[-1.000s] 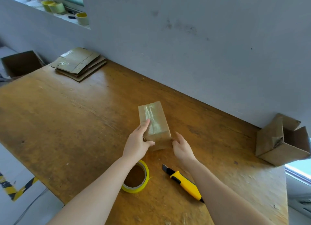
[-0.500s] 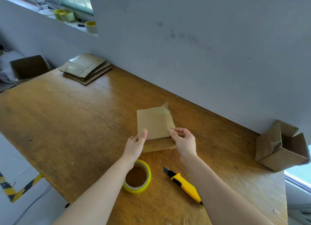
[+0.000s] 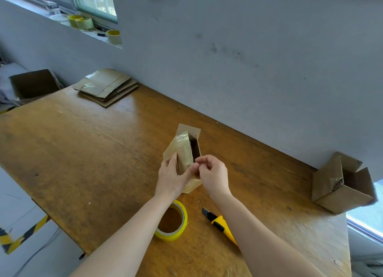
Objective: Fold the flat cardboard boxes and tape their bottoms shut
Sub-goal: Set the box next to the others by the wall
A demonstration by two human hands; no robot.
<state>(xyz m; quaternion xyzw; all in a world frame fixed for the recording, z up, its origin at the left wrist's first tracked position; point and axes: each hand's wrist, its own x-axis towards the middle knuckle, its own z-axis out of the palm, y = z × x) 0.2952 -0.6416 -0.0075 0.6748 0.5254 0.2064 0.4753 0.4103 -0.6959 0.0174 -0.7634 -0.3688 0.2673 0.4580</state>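
Note:
A small cardboard box point(image 3: 185, 150) stands in the middle of the wooden table point(image 3: 83, 152), its open top facing up and away, with shiny tape on the flap nearest me. My left hand point(image 3: 173, 176) grips its left side, thumb pressed on the taped flap. My right hand point(image 3: 213, 174) pinches the box's near right edge with curled fingers. A yellow tape roll point(image 3: 172, 222) lies flat just below my left wrist. A stack of flat cardboard boxes point(image 3: 106, 87) rests at the table's far left against the wall.
A yellow utility knife point(image 3: 220, 224) lies beside the tape roll, partly under my right forearm. A folded box point(image 3: 342, 183) sits at the table's right end. An open carton point(image 3: 34, 85) stands beyond the left edge. Tape rolls point(image 3: 83, 22) line the windowsill.
The box has been turned over from lying with a plain side up. Its open top now shows, and both hands have shifted to hold its near end.

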